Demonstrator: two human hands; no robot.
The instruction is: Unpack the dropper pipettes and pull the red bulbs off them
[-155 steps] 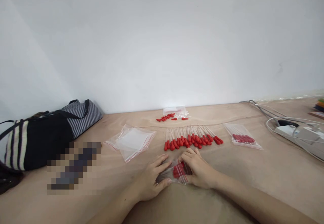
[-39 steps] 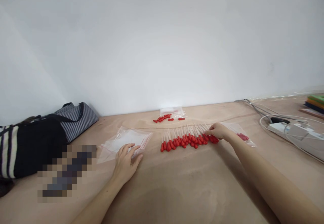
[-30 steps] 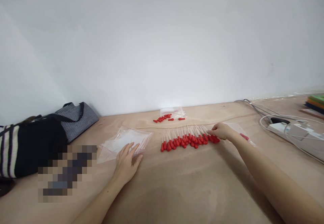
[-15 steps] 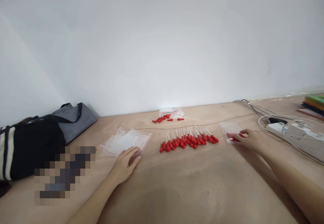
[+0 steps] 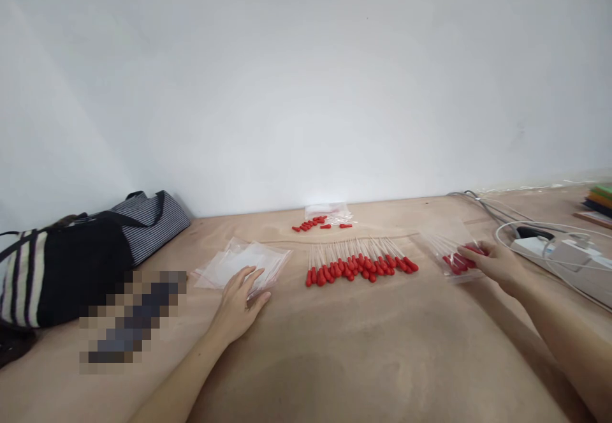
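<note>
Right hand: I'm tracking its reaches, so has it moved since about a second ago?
Yes: the right hand has gone rightward, from the right end of the row of red-tipped sticks to the clear bag, nearer the white box.

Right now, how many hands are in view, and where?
2. The left hand is at the near edge of the flat clear bags; the right hand is at a filled bag with red-headed sticks. No others show.
</note>
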